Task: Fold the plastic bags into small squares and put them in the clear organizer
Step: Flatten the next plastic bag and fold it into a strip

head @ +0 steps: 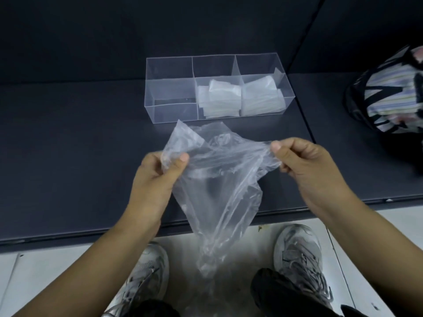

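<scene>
Over the near edge of a dark table (pixel 68 133), seen from above, the person's left hand (pixel 158 177) pinches the upper left part of a thin plastic bag (pixel 219 186) between its thumb and curled fingers. The plastic bag is see-through, unfolded and crumpled. It is held in the air, stretched between both hands. Its lower end hangs to a narrow tail past the table edge, above a pale tiled floor (pixel 45 282) and between two grey laced shoes (pixel 146 277).

Behind the bag, farther back on the table, stands the clear organizer (pixel 170 110), a long box with three compartments side by side. A stack of folded bags (pixel 219 97), whitish squares, sits in the middle compartment. A second stack sits in the right one.

To the right, the right hand (pixel 304 163) pinches the bag's upper right corner, thumb on top and fingers curled. At the far right edge, a striped fabric bundle (pixel 389 92) with dark straps sits on the dark surface, partly out of view.
</scene>
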Tool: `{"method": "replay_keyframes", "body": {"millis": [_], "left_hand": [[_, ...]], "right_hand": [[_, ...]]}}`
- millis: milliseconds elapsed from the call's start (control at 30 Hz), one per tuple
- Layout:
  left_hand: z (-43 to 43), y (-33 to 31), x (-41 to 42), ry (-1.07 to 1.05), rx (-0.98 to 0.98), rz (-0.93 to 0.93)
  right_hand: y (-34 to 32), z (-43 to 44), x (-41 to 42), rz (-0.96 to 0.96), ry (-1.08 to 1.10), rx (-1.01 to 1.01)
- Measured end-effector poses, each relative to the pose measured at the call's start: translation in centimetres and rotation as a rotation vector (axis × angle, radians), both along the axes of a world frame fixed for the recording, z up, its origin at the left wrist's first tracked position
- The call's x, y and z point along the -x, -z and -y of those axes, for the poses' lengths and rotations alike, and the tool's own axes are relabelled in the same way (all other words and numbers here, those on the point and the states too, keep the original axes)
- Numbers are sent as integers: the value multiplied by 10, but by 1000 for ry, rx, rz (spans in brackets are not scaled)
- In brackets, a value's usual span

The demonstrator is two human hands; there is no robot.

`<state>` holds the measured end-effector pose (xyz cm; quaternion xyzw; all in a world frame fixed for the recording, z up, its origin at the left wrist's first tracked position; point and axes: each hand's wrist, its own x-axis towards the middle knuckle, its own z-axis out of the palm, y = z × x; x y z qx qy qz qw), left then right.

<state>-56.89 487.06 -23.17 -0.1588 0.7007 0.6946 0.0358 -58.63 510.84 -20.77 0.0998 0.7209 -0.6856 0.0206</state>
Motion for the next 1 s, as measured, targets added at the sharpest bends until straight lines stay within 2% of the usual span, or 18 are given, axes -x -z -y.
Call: {"method": "replay_keyframes", "body": {"millis": [133, 200, 333, 433, 533, 600, 667, 733, 767, 833, 900, 933, 1000], "left_hand": [[13, -1, 25, 285, 63, -26], [11, -3, 35, 304, 4, -18], [8, -2, 32, 194, -125, -51], [5, -6, 20, 168, -166, -103], [4, -9, 11, 146, -147, -109], [12, -10, 14, 53, 10, -64], [26, -10, 21, -28, 284, -22], [33, -16, 29, 41, 536, -65], [30, -23, 35, 156, 596, -103], [12, -35, 47, 446, 542, -93], [-13, -42, 57, 607, 343, 18], [-21, -42, 63, 590, 253, 71], [-22, -37, 73, 428, 162, 131]], "right_hand": [[-3, 2, 1, -12, -180, -31], [-3, 3, 0, -21, -212, -46], [-1, 0, 4, -60, -23, -132], [-3, 2, 6, -129, 129, -166], [-8, 5, 8, -173, 187, -170], [-11, 4, 10, -189, 182, -160], [-13, 4, 14, -188, 153, -163], [-14, 9, 19, -181, 84, -186], [-14, 15, 22, -180, 35, -178], [-14, 30, 29, -186, -67, -164], [-16, 43, 38, -199, -194, -157], [-17, 44, 43, -182, -288, -141], [-14, 33, 53, -51, -528, -136]]}}
